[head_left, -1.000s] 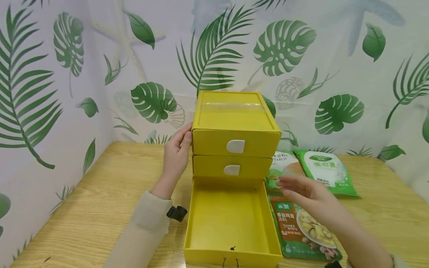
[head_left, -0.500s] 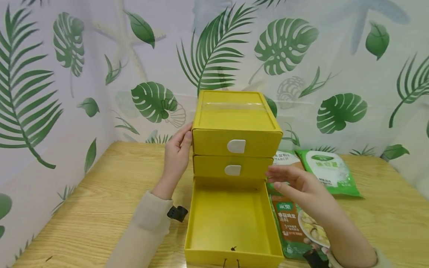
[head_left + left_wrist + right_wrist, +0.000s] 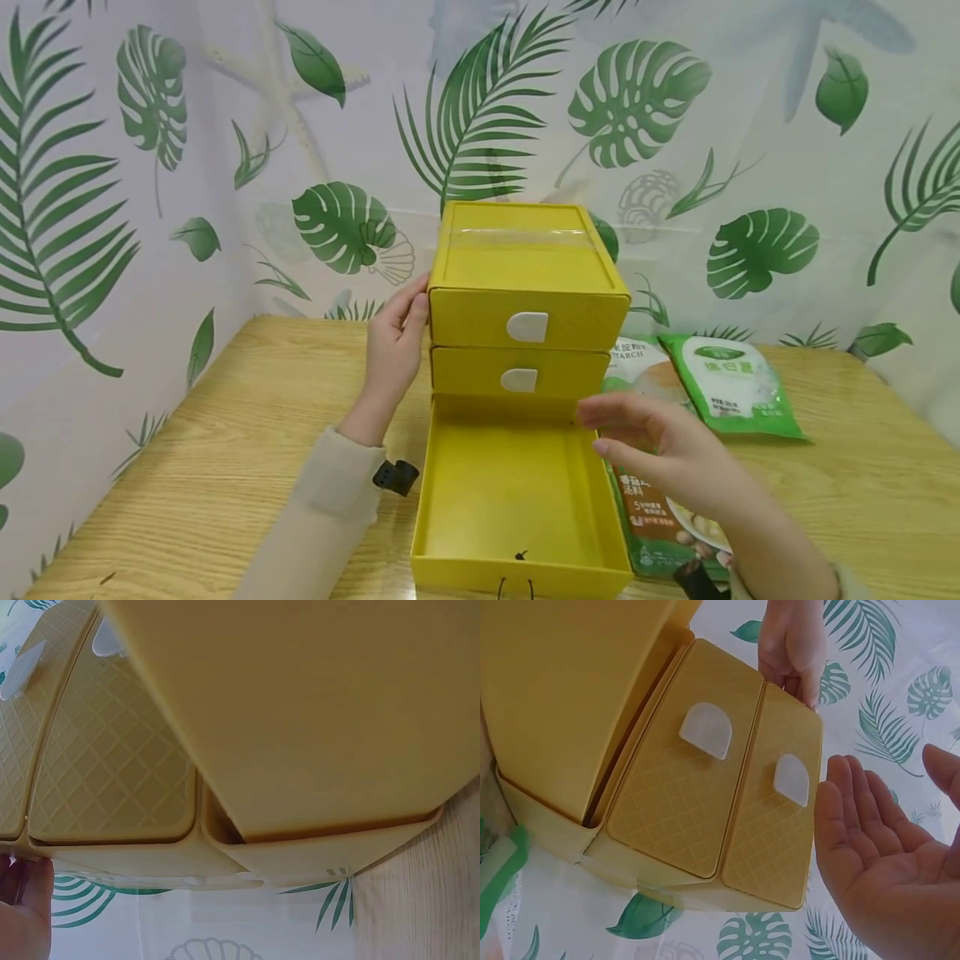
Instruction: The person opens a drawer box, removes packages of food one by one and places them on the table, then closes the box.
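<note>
A yellow chest of drawers (image 3: 528, 258) stands on the table, its bottom drawer (image 3: 510, 500) pulled far out towards me. The upper two drawers are pushed in, each with a white rounded tab (image 3: 527, 327). My left hand (image 3: 393, 350) rests against the chest's upper left side, fingers touching the wall near the front edge. My right hand (image 3: 667, 450) hovers by the right rim of the pulled-out drawer, holding nothing. In the right wrist view that hand (image 3: 892, 877) shows its palm, fingers slightly bent and thumb apart. A small black knot lies inside the drawer's front.
Right of the chest lie a green-and-white bag (image 3: 738, 387), a starch packet (image 3: 641, 367) and a brown-and-green soup mix packet (image 3: 652, 533), partly covered by my right arm. A leaf-patterned cloth (image 3: 300, 125) backs the wooden table (image 3: 202, 467).
My right hand has moved left from above the packets to the drawer's right rim, rising a little and then lowering. The left hand, chest and drawers stay put.
</note>
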A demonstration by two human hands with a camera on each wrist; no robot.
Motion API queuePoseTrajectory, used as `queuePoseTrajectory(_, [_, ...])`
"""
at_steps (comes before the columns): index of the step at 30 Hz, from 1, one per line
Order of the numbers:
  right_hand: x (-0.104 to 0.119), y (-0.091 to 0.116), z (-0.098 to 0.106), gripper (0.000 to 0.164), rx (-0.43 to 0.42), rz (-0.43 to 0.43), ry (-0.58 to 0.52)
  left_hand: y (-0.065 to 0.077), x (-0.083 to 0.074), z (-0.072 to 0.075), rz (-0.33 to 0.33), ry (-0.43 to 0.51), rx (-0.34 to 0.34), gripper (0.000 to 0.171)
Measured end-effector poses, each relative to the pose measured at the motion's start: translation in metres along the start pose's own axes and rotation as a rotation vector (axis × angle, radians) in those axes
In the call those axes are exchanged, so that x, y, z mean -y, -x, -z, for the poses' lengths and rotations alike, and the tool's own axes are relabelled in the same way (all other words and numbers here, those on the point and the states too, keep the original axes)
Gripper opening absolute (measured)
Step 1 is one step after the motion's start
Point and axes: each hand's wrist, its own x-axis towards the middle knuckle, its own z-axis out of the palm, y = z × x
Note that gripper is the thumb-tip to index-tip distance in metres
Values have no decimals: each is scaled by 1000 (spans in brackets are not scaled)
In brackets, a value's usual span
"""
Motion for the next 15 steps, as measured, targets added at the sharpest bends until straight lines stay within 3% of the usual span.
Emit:
queuePoseTrajectory(8, [6, 3, -8, 25, 124, 109, 83, -1, -1, 1, -8, -12, 1, 29])
queuePoseTrajectory(15, [12, 7, -18, 25, 291, 161, 169, 0, -2, 0, -3, -8, 7, 30])
